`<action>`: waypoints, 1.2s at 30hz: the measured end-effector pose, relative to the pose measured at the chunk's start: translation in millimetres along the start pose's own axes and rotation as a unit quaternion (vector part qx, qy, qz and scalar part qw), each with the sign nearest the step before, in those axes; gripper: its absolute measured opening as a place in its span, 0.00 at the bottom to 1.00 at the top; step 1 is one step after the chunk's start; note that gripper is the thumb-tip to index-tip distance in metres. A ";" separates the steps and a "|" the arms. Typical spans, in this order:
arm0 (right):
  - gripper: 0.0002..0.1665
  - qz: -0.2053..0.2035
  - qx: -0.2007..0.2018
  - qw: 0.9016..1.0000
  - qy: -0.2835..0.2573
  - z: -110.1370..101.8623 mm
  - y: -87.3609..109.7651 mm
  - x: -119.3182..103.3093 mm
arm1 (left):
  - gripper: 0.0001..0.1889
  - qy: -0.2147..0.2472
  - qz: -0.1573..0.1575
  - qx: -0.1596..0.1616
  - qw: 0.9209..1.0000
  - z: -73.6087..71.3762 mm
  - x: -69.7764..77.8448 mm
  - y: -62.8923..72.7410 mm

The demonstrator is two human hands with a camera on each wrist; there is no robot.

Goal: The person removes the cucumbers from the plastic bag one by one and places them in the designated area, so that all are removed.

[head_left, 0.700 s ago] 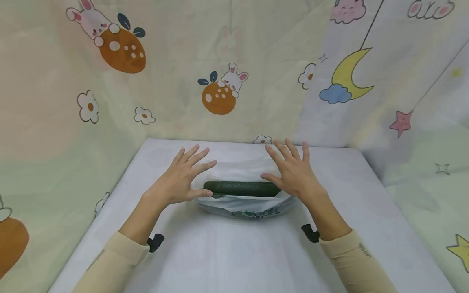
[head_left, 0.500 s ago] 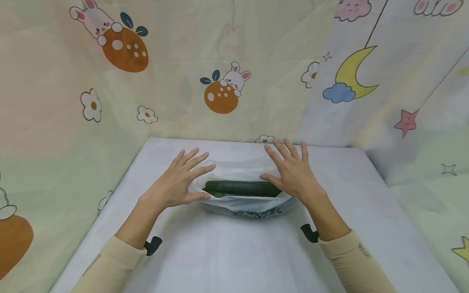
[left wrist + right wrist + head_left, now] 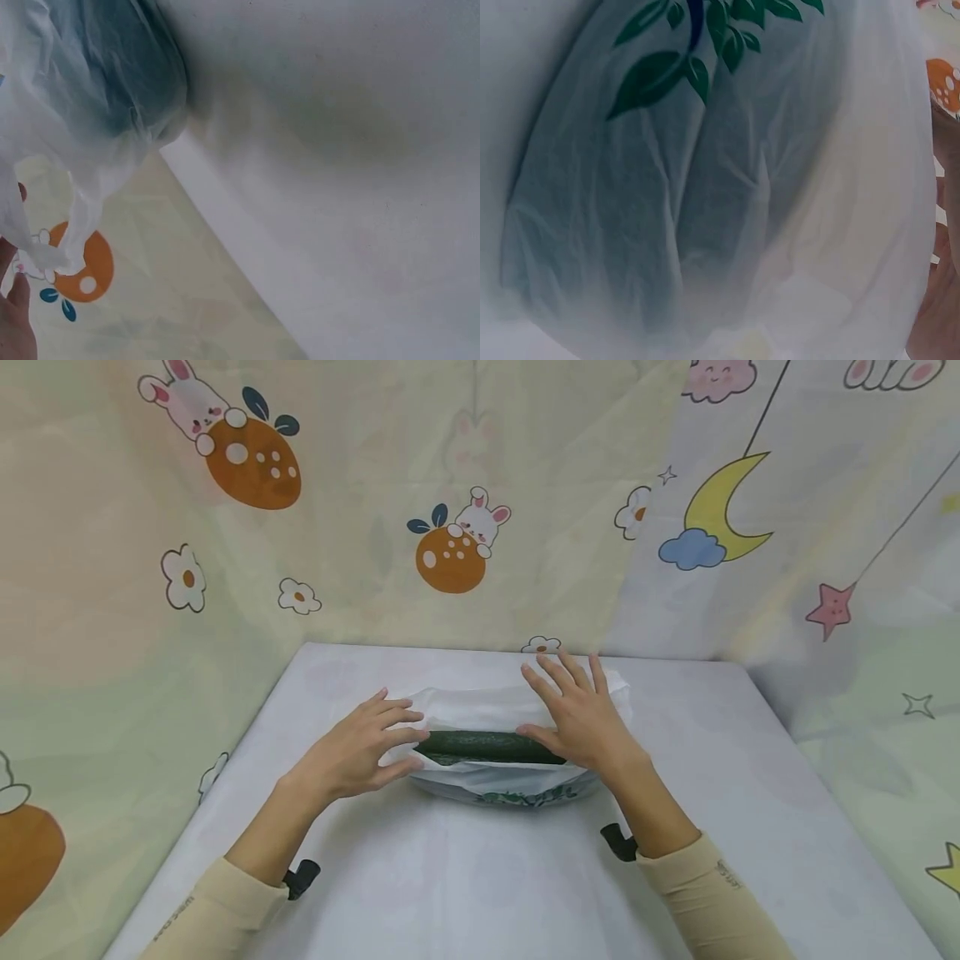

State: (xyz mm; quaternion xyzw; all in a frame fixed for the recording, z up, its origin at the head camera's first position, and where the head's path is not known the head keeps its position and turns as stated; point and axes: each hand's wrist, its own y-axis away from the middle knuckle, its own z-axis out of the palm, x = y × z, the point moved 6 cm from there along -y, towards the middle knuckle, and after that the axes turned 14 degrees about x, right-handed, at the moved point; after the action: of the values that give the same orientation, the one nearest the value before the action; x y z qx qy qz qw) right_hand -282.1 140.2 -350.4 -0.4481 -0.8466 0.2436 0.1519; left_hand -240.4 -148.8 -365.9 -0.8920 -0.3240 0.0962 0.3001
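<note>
A white plastic carrier bag (image 3: 495, 783) with a green leaf print lies on its side, its mouth spread wide. Inside it a dark green cucumber (image 3: 480, 746) lies crosswise, and a strip of something green shows just under it. My left hand (image 3: 356, 747) is at the bag's left end, fingers loosely extended toward the opening. In the left wrist view a loop handle (image 3: 64, 251) of the bag hangs close to the left fingertips. Over the bag's right end is my right hand (image 3: 585, 718), fingers spread, its thumb overlapping the cucumber's right end.
The bag rests on a white-covered table (image 3: 465, 885), toward its far side. A patterned cloth backdrop (image 3: 360, 510) with rabbits, a moon and flowers hangs behind and at both sides. A small black wrist mount (image 3: 303, 878) juts from the left sleeve, with a similar one on the right.
The left hand has dropped slightly lower and drawn its fingers closer together. My right hand has moved a little left over the bag. The cucumber stays in place.
</note>
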 end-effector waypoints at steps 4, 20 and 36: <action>0.53 -0.014 0.000 1.000 0.000 6.3 2.4 -6.1 | 0.13 -0.022 0.006 0.001 1.000 1.5 3.5 2.1; 0.53 -0.069 -0.031 0.993 -0.088 26.7 6.8 -24.9 | 0.04 0.001 0.012 0.008 1.000 11.5 11.9 10.0; 0.47 -0.068 -0.109 0.975 -0.180 51.9 17.2 -34.4 | 0.09 0.005 0.026 -0.032 0.999 25.5 23.2 30.2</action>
State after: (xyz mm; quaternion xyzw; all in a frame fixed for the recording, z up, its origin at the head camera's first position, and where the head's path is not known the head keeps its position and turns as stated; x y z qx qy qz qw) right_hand -276.0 105.4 -404.6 -0.3522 -0.9100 0.2158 -0.0370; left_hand -216.1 -140.5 -403.8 -0.9099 -0.3020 0.0892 0.2701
